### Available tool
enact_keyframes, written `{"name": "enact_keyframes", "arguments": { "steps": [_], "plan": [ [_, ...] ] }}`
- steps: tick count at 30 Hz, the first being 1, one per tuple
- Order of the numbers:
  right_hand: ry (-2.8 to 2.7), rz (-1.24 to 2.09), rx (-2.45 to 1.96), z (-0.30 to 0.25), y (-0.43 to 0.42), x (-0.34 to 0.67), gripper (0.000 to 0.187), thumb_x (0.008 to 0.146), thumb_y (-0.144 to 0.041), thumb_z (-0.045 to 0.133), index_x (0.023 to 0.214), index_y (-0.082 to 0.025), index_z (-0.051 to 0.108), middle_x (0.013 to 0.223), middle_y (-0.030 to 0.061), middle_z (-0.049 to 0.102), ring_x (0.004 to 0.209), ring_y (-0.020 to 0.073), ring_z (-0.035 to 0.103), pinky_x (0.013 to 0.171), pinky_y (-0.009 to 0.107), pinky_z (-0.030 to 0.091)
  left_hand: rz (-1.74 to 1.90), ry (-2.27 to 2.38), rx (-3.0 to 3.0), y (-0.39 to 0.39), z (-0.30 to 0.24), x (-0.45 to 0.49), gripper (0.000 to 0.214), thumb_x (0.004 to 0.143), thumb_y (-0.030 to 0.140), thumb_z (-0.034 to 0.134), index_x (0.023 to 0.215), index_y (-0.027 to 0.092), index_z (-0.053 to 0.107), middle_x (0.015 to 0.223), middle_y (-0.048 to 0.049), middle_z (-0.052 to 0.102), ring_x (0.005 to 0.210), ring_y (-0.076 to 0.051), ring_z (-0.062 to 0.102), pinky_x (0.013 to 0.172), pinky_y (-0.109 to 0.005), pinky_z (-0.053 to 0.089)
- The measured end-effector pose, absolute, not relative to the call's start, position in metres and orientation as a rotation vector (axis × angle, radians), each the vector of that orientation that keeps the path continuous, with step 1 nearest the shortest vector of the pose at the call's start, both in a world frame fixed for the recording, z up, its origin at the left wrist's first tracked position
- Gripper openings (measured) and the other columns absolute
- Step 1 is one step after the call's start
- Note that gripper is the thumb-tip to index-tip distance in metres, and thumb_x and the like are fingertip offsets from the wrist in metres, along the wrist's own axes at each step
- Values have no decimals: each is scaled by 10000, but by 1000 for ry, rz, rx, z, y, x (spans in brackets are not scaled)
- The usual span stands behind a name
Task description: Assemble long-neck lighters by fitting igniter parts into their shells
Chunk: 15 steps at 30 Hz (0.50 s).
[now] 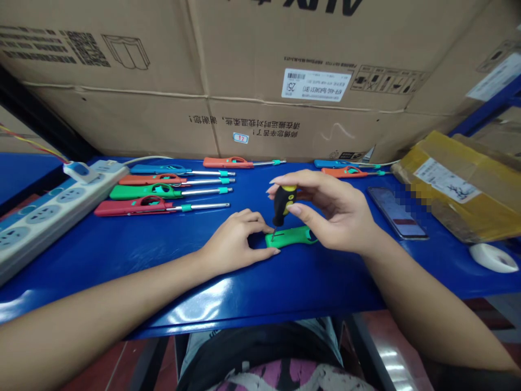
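My right hand (329, 209) grips a black and yellow screwdriver (281, 205) held nearly upright. Its tip meets the left end of a green lighter (290, 237) that lies flat on the blue table. With thumb and fingers on either side of that same end, my left hand (240, 239) pinches the lighter in place. The lighter's right part is partly hidden behind my right hand. To the left lie long-nosed lighters side by side: a red one (130, 206), a green one (142, 191), an orange one (154, 180) and a blue one (158, 169).
An orange lighter (228, 162) lies at the back, by a large cardboard box (244, 103). Back right are a blue lighter (334, 163) and an orange one (344, 172). A power strip (49, 209) runs along the left; a phone (396, 212), yellow-taped package (468, 184) and white object (493, 257) sit right.
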State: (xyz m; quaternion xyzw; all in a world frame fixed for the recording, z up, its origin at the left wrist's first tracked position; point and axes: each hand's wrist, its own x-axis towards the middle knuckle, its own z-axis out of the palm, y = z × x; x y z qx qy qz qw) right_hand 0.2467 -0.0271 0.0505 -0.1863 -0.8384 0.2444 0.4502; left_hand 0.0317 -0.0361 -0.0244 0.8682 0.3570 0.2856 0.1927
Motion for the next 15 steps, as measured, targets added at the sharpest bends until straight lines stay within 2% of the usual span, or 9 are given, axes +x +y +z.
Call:
{"name": "enact_keyframes", "arguments": {
  "steps": [2,4,7,9,13,15],
  "plan": [
    [-2032,514,-478,48,-26,245,368,890,-188,691,1247,-263,641,1143,63,685,1027,211,668,827,354,610,811,992,2436,-36,-25,32,301,815,441,780,1005,211,741,942,-38,693,863,-216,617,845,-393,494],
    [-2044,416,-487,48,-25,245,365,858,-219,737,1212,-260,659,1096,65,682,1001,215,660,802,349,607,821,986,2433,-36,-25,32,303,813,442,783,1009,215,740,956,-37,697,883,-222,621,855,-396,491],
    [-2093,487,-477,51,-26,246,305,925,-227,647,1230,-238,646,1239,93,659,1167,240,621,928,394,582,810,992,2425,-36,-25,32,307,820,448,775,1004,205,741,931,-35,684,870,-217,612,851,-392,491],
    [-2087,619,-460,52,-27,247,291,962,-203,581,1249,-226,627,1276,97,652,1191,236,621,957,406,573,802,994,2420,-36,-25,32,307,823,447,772,1002,200,742,915,-33,673,857,-211,606,844,-388,491],
    [-1987,529,-475,49,-25,246,308,895,-215,694,1197,-250,644,1096,62,679,966,202,667,819,358,602,809,982,2431,-35,-25,31,311,816,441,782,1008,199,744,927,-32,683,858,-214,610,842,-388,482],
    [-2010,408,-493,49,-23,246,342,851,-244,754,1181,-252,663,1062,59,673,962,211,649,832,367,593,823,980,2439,-36,-25,32,312,811,441,787,1005,200,743,944,-32,694,866,-217,615,846,-390,479]
  ]
}}
